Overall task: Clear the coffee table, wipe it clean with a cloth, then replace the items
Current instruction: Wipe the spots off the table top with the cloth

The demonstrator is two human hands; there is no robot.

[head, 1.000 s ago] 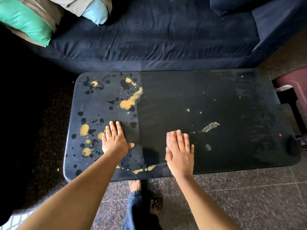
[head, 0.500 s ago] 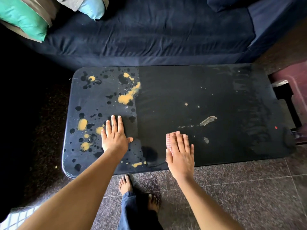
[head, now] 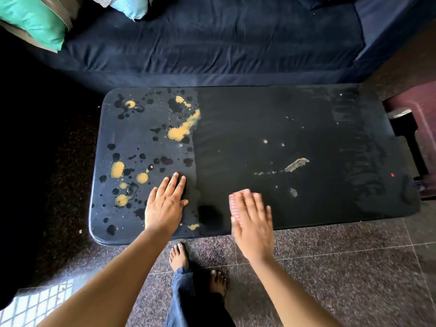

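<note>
The dark coffee table [head: 306,109] fills the middle of the head view. Its left third carries yellow and black splotches [head: 181,131]; the right part looks smeared, with a few pale flakes [head: 296,164]. My left hand [head: 165,204] lies flat on the top near the front edge, fingers apart, holding nothing. My right hand [head: 253,220] presses flat on a pink checked cloth [head: 234,206], which shows only at the hand's left side. That hand is blurred by motion. No other items stand on the table.
A dark blue sofa [head: 212,43] runs along the far side of the table, with green [head: 35,22] and light blue [head: 132,5] cushions at its left end. A maroon stool [head: 422,107] stands at the right. My bare feet [head: 179,256] are on the speckled floor.
My right hand with the cloth has slid slightly along the front edge and is now blurred by motion. The view has shifted a little. My left hand stays flat in place.
</note>
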